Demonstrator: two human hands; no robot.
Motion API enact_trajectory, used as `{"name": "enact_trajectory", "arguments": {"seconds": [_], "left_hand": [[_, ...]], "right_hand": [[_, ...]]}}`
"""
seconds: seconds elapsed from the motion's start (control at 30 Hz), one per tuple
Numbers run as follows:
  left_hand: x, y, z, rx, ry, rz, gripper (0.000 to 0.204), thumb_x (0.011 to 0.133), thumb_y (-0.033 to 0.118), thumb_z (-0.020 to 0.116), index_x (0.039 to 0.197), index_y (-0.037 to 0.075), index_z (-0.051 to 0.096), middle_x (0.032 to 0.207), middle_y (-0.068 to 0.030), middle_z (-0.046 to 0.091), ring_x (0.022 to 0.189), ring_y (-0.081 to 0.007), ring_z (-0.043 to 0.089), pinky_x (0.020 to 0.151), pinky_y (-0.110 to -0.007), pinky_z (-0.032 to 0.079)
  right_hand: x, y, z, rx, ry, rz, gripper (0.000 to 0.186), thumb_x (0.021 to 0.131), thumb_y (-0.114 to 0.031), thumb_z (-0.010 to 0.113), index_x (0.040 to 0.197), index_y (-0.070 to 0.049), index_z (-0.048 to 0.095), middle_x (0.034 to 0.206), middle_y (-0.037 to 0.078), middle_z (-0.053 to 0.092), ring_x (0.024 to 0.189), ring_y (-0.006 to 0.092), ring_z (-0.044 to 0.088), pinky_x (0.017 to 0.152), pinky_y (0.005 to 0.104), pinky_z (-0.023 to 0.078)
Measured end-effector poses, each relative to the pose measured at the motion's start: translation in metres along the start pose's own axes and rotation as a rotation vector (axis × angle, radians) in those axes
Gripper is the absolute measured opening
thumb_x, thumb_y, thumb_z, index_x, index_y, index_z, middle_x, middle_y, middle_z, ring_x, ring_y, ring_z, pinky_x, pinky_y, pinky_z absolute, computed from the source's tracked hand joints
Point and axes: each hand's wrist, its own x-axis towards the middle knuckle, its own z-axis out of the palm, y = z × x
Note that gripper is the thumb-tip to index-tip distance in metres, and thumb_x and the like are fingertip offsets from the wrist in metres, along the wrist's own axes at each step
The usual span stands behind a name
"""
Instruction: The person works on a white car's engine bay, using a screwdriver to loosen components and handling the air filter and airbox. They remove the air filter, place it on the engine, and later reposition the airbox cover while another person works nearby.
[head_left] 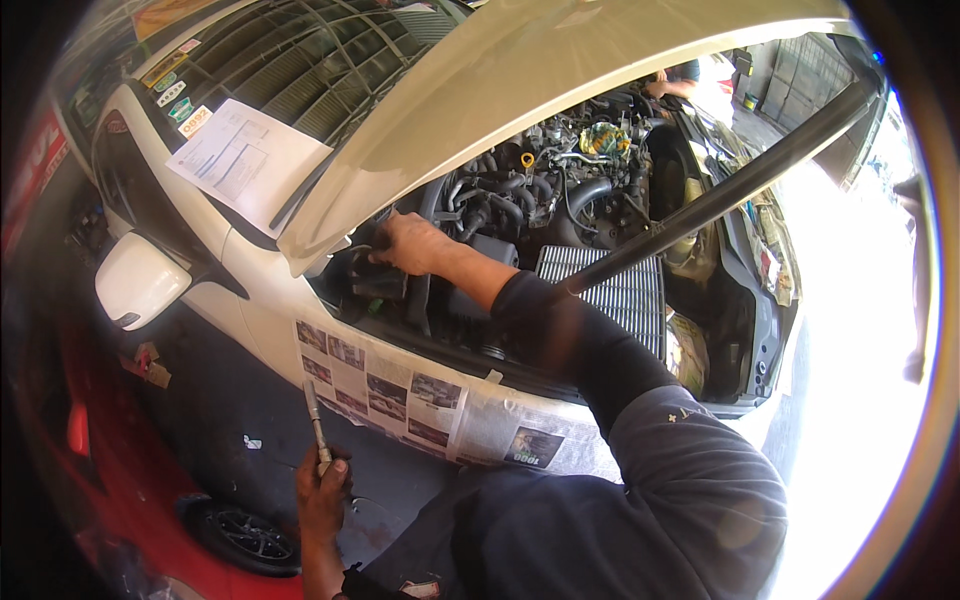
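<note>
Here the person leans over the open engine bay of a white car, whose raised hood fills the far middle of the view. The right hand reaches far into the left side of the bay with the fingers curled down onto a dark part near the fender edge – whether they truly grip it or only rest on it cannot be told, since the fingertips are hidden. The right forearm, in a dark sleeve, crosses the near rim of the bay.

The left hand hangs low and near, well apart from the car, closed in a fist around the handle of a slim metal tool whose shaft points up and away toward the fender. Sheets of newspaper are draped over the fender, just beyond the tool's tip.

A dark prop rod slants from the bay's middle up to the far right. A ribbed white filter panel lies to the right of the forearm, and a yellow dipstick ring shows farther in. A sheet of paper rests on the windscreen at the left, above the white side mirror. Another person's arm shows at the far side of the bay – beyond the engine
</note>
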Motion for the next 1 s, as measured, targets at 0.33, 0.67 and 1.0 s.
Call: {"name": "enact_trajectory", "arguments": {"seconds": [0.33, 0.67, 1.0], "left_hand": [[0.006, 0.001, 0.006, 0.039, -0.095, -0.009, 0.041, 0.095, 0.040, 0.077, 0.108, 0.004, 0.063, 0.075, 0.0030, 0.054, 0.060, -0.0059, 0.048, 0.051, -0.023, 0.037], [0.010, 0.001, 0.002, 0.057, -0.057, -0.017, 0.043, 0.094, 0.041, 0.076, 0.108, 0.002, 0.064, 0.075, 0.0013, 0.054, 0.062, -0.0071, 0.049, 0.053, -0.024, 0.037], [0.003, -0.011, -0.004, 0.004, 0.063, -0.077, 0.040, 0.094, 0.036, 0.074, 0.113, 0.002, 0.062, 0.078, 0.0014, 0.051, 0.064, -0.0088, 0.047, 0.058, -0.025, 0.039]], "right_hand": [[-0.007, -0.005, -0.017, -0.014, 0.013, -0.216, 0.068, 0.087, -0.043, 0.084, 0.141, -0.006, 0.063, 0.131, 0.024, 0.067, 0.130, 0.0446, 0.059, 0.111, 0.0534, 0.048], [-0.019, -0.028, -0.008, -0.463, -0.282, -0.245, 0.096, 0.077, -0.051, 0.090, 0.154, -0.009, 0.051, 0.143, 0.022, 0.058, 0.142, 0.0437, 0.050, 0.118, 0.0653, 0.037], [-0.005, 0.005, -0.037, -0.002, -0.263, -0.172, 0.082, 0.081, -0.044, 0.086, 0.142, 0.003, 0.057, 0.137, 0.030, 0.062, 0.129, 0.0465, 0.061, 0.108, 0.0559, 0.049]]}}
